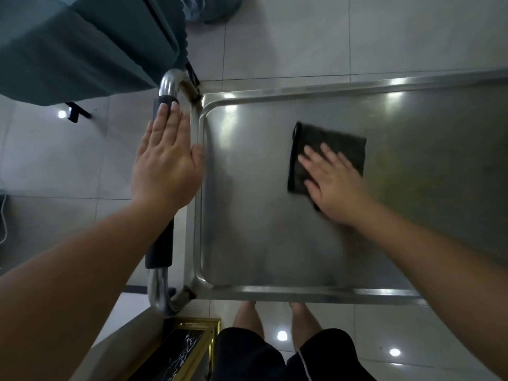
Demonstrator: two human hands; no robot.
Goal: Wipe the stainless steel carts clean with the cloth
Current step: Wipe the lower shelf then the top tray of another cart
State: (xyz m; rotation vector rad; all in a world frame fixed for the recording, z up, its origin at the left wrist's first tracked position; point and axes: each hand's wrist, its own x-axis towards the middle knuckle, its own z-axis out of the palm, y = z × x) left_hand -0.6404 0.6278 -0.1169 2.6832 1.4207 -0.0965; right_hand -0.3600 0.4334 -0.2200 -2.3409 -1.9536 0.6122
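Steel cart top carries dark cloth mid-tray; right hand pressed flat on it, fingers spread, likely to wipe, while left hand lies open along handle at left edge, apparently steadying cart.

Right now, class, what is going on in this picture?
A person stands at a stainless steel cart and is wiping its top tray. The right hand lies flat, fingers spread, pressing a dark cloth onto the tray, roughly mid-surface. The left hand is open with straight fingers over the cart's padded handle, fingertips on the grip. The cloth lies spread out, not bunched. Grey-green upholstered furniture stands beyond the handle on a tiled floor.
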